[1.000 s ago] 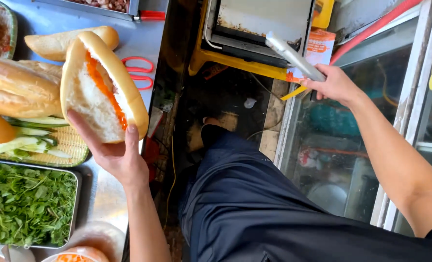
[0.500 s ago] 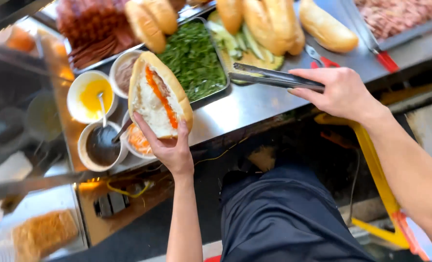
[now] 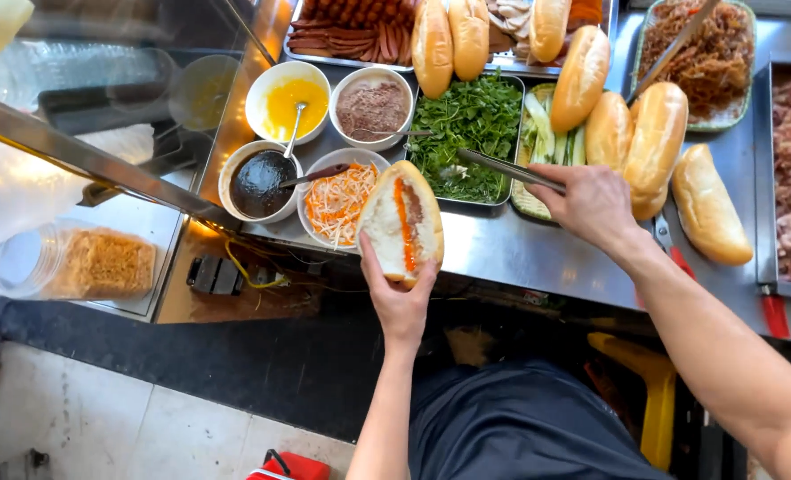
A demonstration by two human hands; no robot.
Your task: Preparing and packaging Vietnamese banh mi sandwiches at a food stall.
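— Where's the roll?
— Your left hand [image 3: 401, 298] cradles the split baguette [image 3: 401, 220] at the counter's front edge [image 3: 538, 258], just beside the slaw bowl [image 3: 337, 200].
— And your right hand [image 3: 591, 206]?
— Clenched on tongs [image 3: 502, 169], tips in the herb tray [image 3: 466, 133] — bare steel below your wrist.

Bright, even daylight; glare on the steel counter [image 3: 538, 253] and glass [image 3: 102, 107]; edges slightly warped.

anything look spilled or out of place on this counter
Nothing stands out. The bowls sit upright with no spill showing, the loaves lie on the steel counter, and the left hand holds the split sandwich level.
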